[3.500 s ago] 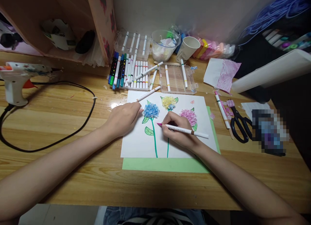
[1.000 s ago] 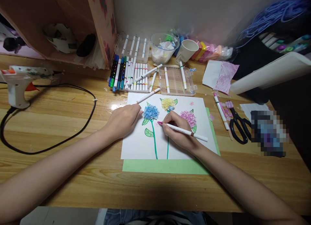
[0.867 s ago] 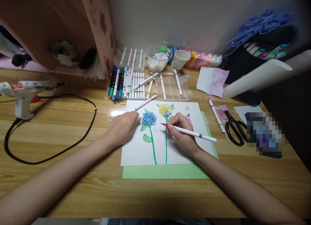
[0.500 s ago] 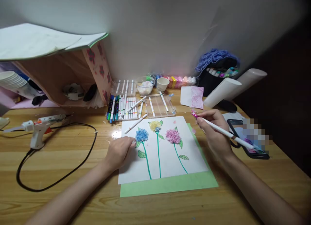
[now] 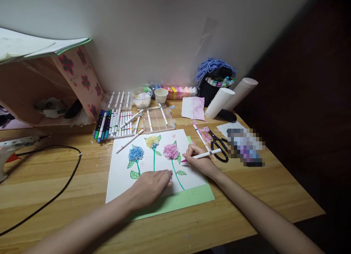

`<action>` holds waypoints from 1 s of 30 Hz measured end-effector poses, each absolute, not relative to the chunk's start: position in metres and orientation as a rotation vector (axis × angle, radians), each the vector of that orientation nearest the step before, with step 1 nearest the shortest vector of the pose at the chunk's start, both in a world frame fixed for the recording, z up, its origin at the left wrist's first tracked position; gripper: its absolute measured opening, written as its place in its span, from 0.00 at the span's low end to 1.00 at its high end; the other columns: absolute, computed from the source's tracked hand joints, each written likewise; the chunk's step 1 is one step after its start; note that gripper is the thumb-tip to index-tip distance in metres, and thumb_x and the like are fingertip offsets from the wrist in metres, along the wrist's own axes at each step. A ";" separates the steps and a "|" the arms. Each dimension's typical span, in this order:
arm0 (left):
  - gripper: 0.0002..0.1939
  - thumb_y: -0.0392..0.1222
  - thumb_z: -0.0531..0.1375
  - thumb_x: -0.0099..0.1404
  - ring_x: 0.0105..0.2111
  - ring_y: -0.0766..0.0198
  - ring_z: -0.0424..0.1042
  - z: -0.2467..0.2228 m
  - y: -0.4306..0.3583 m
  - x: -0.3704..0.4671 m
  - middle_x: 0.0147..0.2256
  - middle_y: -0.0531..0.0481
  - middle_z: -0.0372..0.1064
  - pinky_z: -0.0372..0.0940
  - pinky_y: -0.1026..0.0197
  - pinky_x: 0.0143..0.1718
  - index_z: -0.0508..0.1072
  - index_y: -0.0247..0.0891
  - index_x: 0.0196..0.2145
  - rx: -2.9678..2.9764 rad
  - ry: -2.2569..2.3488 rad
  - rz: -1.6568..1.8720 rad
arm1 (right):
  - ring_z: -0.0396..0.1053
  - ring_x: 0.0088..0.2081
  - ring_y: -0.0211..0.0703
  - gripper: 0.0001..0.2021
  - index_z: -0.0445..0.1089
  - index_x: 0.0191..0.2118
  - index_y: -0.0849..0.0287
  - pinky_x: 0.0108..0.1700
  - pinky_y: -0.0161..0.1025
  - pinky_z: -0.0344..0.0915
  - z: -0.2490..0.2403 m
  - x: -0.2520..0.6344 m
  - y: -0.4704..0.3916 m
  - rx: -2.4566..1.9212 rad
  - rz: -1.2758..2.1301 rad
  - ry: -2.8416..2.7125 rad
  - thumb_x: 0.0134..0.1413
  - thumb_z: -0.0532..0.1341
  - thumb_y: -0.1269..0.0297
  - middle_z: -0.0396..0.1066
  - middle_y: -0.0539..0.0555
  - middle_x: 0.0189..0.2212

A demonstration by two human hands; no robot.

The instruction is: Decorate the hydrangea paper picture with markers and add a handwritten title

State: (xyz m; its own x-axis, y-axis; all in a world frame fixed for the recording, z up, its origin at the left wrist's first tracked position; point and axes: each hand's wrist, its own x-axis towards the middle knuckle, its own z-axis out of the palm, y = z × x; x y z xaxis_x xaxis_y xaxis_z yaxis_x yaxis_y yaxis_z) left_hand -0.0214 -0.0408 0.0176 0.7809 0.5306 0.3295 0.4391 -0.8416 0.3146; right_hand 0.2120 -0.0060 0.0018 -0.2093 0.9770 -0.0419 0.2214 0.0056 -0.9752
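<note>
My right hand (image 5: 201,159) is closed around a white marker (image 5: 210,154), whose magenta tip is at the paper beside the pink flower's leaf. The white paper (image 5: 120,188) carries drawn green stems and leaves with textured flower heads: blue (image 5: 136,153), yellow (image 5: 152,141) and pink (image 5: 170,151). My left hand (image 5: 153,186) lies on the lower middle of the paper, fingers curled together and partly covering the stems. A small pale bit shows at its fingertips, too small to name. Green paper (image 5: 201,195) sticks out under the white sheet.
Black-handled scissors (image 5: 219,146) and another marker (image 5: 201,137) lie right of the paper. A marker (image 5: 129,141) rests on its top left. Behind are marker trays (image 5: 159,124), a paper cup (image 5: 161,95) and a bowl (image 5: 141,98). A cable (image 5: 68,177) loops at left.
My right hand has moved left with the marker, from beside the paper onto it. My left hand has shifted from the paper's left edge to its lower middle. The view has turned right.
</note>
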 end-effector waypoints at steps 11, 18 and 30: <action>0.11 0.35 0.45 0.70 0.42 0.59 0.75 0.011 -0.033 -0.027 0.39 0.40 0.74 0.74 0.59 0.35 0.65 0.32 0.41 2.767 0.627 0.709 | 0.56 0.21 0.34 0.15 0.57 0.23 0.57 0.23 0.32 0.51 -0.005 0.204 -0.018 -1.361 1.201 -1.565 0.49 0.63 0.59 0.60 0.45 0.18; 0.12 0.36 0.45 0.69 0.42 0.58 0.74 0.010 -0.032 -0.025 0.40 0.41 0.75 0.74 0.59 0.35 0.65 0.30 0.44 2.760 0.623 0.723 | 0.57 0.21 0.35 0.16 0.57 0.20 0.57 0.25 0.34 0.53 -0.005 0.201 -0.022 -1.443 1.070 -1.666 0.53 0.60 0.59 0.59 0.45 0.16; 0.13 0.37 0.45 0.70 0.42 0.58 0.74 0.009 -0.035 -0.023 0.40 0.41 0.75 0.74 0.58 0.34 0.67 0.32 0.35 2.794 0.629 0.765 | 0.58 0.21 0.36 0.16 0.56 0.21 0.57 0.25 0.35 0.54 -0.006 0.202 -0.024 -1.448 1.068 -1.637 0.54 0.60 0.59 0.60 0.46 0.16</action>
